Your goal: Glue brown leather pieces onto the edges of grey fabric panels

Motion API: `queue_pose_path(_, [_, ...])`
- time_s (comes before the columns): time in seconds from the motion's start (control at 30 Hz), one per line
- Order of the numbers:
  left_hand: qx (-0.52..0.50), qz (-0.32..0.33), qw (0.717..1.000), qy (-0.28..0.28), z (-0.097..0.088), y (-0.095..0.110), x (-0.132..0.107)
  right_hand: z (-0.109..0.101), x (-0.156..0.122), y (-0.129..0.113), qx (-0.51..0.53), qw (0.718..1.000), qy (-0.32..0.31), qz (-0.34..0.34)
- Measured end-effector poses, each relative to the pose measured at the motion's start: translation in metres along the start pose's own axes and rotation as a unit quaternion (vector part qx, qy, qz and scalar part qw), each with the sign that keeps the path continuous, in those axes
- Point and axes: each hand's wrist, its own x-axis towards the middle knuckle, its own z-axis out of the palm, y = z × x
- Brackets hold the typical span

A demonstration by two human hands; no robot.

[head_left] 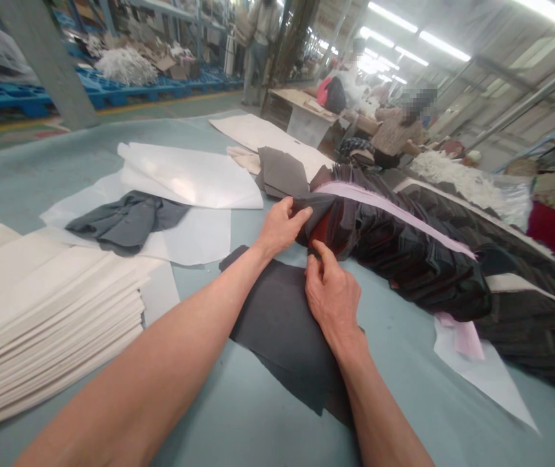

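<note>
My left hand (281, 228) is closed on the corner of a dark grey fabric piece (320, 211), at the near end of a long bundle of dark fabric pieces (404, 243). A strip of pink cloth (394, 211) is laid along the top of that bundle. Just below, my right hand (333, 288) has its fingers curled, with the index fingertip against reddish-brown fabric (325, 232) at the bundle's end. What sits between its thumb and finger is hidden. Flat on the table under my forearms are dark grey fabric pieces (282, 318).
Stacked cream sheets (54, 311) cover the table's left side. Behind them a crumpled grey cloth (126, 220) rests on white paper (200, 237). A folded grey-brown piece (282, 172) lies beyond my left hand. More dark bundles (535, 331) stand right; people work farther back.
</note>
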Motion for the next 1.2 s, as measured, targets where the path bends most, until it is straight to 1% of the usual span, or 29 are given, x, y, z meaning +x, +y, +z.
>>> queue_pose_path(0.13, [0.034,0.004,0.999,-0.007,-0.001,0.004,-0.003,0.001,0.000,0.000,-0.005,1.000,0.003,-0.002])
queue_pose_path(0.27, [0.075,0.023,0.997,-0.008,-0.003,0.014,-0.009,0.001,0.002,-0.001,-0.011,1.000,-0.011,-0.008])
queue_pose_path(0.43, [0.126,0.040,0.990,-0.037,-0.002,0.024,-0.015,0.001,0.003,-0.004,-0.020,0.999,-0.029,0.009])
queue_pose_path(0.63, [0.181,0.004,0.983,-0.038,0.002,0.029,-0.022,0.000,0.003,-0.006,-0.005,0.999,-0.044,0.023])
queue_pose_path(0.8, [0.270,-0.036,0.962,-0.022,0.004,0.031,-0.023,0.002,0.004,-0.006,0.018,0.998,-0.054,0.021])
queue_pose_path(0.97, [0.315,-0.062,0.947,-0.027,0.005,0.043,-0.022,0.001,0.004,-0.009,0.038,0.998,-0.047,0.006])
queue_pose_path(1.07, [0.335,-0.082,0.938,-0.032,0.003,0.048,-0.020,0.000,0.006,-0.010,0.044,0.998,-0.039,-0.010])
queue_pose_path(1.2, [0.358,-0.094,0.928,-0.051,0.000,0.050,-0.009,0.002,0.008,-0.010,0.048,0.998,-0.027,-0.015])
